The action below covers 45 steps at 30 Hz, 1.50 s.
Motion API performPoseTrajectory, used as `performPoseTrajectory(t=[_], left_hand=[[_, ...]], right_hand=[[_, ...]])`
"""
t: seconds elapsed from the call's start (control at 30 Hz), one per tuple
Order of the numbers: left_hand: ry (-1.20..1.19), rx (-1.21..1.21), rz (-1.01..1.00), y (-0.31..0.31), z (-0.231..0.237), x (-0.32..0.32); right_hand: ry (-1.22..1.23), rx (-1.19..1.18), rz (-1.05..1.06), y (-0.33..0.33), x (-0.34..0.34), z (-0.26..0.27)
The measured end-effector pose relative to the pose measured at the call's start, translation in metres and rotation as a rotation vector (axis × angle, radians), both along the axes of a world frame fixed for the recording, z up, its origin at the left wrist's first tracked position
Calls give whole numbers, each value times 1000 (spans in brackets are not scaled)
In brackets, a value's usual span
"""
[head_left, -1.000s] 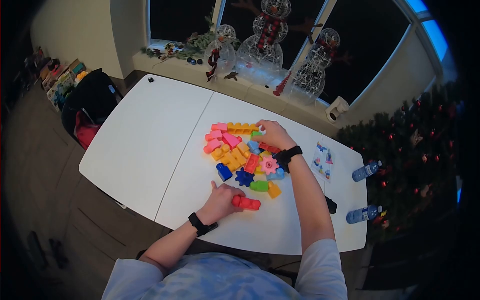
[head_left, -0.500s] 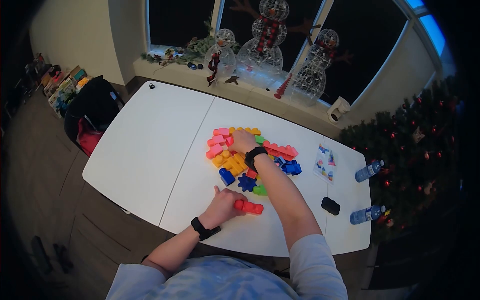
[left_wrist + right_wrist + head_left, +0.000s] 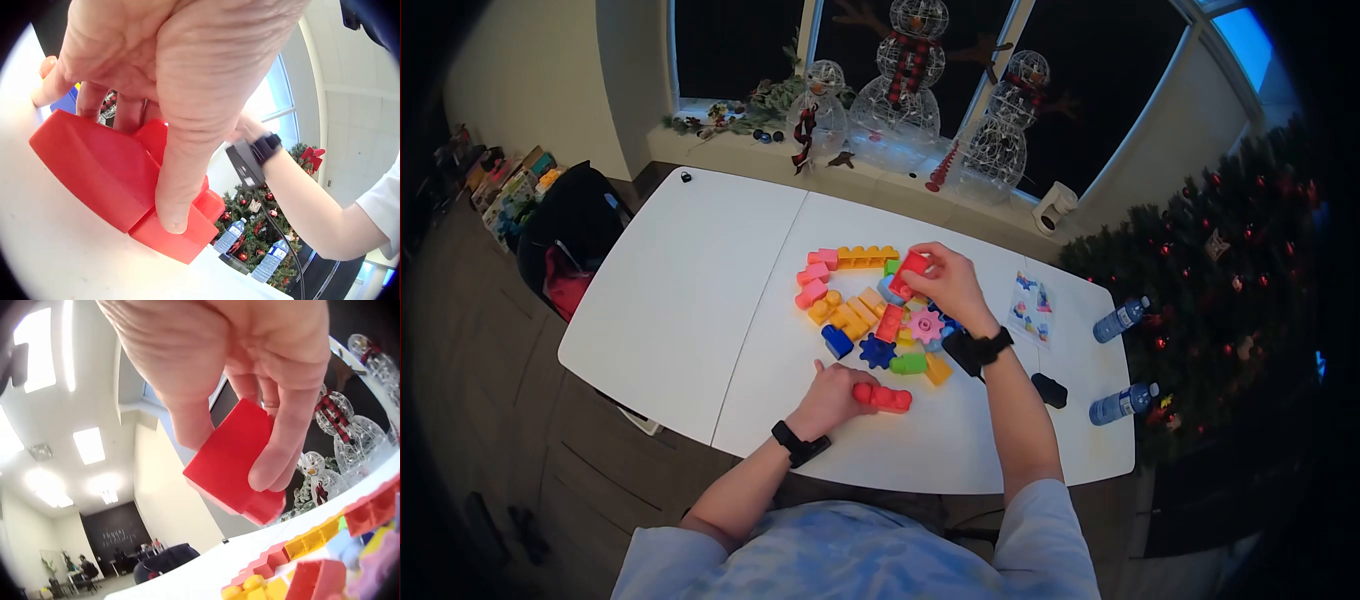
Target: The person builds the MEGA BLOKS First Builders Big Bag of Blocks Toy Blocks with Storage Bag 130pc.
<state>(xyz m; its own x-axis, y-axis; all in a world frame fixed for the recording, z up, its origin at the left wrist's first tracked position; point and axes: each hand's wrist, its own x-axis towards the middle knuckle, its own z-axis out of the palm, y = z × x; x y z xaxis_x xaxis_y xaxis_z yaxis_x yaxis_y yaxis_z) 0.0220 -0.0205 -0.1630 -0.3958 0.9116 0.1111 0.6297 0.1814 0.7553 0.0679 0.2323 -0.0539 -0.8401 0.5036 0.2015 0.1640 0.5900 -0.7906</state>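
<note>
My left hand [image 3: 830,397] grips a short row of joined red toy building blocks [image 3: 886,399] low at the front of the white table [image 3: 670,300]. In the left wrist view the thumb presses one side of these red blocks [image 3: 100,169], and one end slopes. Over the pile my right hand [image 3: 952,285] pinches a single red block [image 3: 228,465] with a slanted face, held above the table between thumb and fingers. Below lie yellow blocks [image 3: 850,318], pink blocks [image 3: 811,293], a dark blue gear [image 3: 877,351], a pink gear [image 3: 925,325] and a green block [image 3: 908,364].
A printed picture sheet [image 3: 1031,308] lies right of the pile, with a black object [image 3: 1050,390] nearer me. Two water bottles [image 3: 1122,319] stand by the right edge. Wire snowmen [image 3: 905,90] line the sill; a decorated tree [image 3: 1200,280] stands at right.
My right hand reached left into the pile, took the red block from beside the pink ones, then lifted it back to the right. My left hand keeps its grip on the joined red blocks.
</note>
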Motion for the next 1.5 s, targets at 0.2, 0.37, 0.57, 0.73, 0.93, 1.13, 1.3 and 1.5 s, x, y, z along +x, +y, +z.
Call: performPoseTrajectory(t=[0.2,0.37,0.57,0.73,0.93,1.13,1.3,1.5], left_hand=[[6,-46,-3,2,2,0],[36,-71,24,3,0,-1],[82,-89,2,3,1,-2],[106,44,-58,-3,4,-5],[134,-40,-10,-7,1,-8],[114,-45,13,-4,2,-4],[116,-59,10,-2,5,1],[124,-75,20,-5,6,0]], right_hand=[[-7,-530,17,-21,141,-37],[-56,-528,-29,-44,191,-88],[244,-384,58,-65,192,-119],[-39,92,-23,-72,187,-103],[-157,321,49,-71,181,-97],[-42,-126,18,-75,164,-108],[-30,-34,94,-80,158,-105],[-149,124,116,-85,153,-107]])
